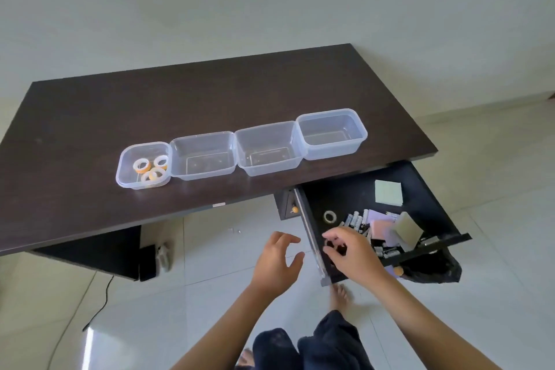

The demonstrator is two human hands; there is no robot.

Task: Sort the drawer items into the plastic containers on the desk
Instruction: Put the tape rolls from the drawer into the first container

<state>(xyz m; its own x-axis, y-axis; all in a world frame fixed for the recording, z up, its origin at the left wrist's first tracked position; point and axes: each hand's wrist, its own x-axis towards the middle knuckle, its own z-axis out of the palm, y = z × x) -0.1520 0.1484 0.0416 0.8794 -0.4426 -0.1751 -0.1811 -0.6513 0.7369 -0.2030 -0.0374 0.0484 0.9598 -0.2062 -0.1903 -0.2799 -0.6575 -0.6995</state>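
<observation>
Now the right hand (350, 249) curls its fingers inside the open dark drawer (354, 198), seemingly pinching a small ring-shaped tape roll; the left hand (277, 261) hovers spread. Next, probably carry it to the far-left clear plastic container (126, 159) holding three rolls.

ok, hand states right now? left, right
Left hand: open, holding nothing, beside the drawer.
Right hand: fingers curled over something small and dark in the drawer; a grip cannot be told.
</observation>
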